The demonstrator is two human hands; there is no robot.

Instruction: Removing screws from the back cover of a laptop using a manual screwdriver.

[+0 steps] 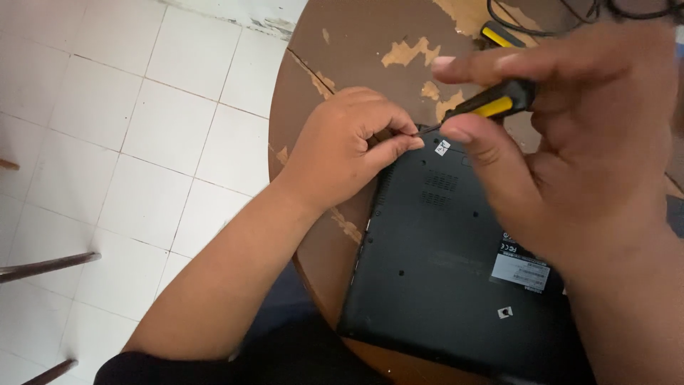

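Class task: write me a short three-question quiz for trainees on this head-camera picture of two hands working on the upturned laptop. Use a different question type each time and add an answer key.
1. True or false: the right hand holds the black-and-yellow-handled screwdriver.
2. Multiple choice: the black plastic laptop lies on
A. the white tiled floor
B. the round brown wooden table with peeling veneer
C. a metal tray
3. Fill the gap: the left hand pinches its fingers at the laptop's far ____ corner, where the screwdriver's tip meets them.

Key
1. True.
2. B; the laptop lies underside up, vents and labels showing.
3. Left.
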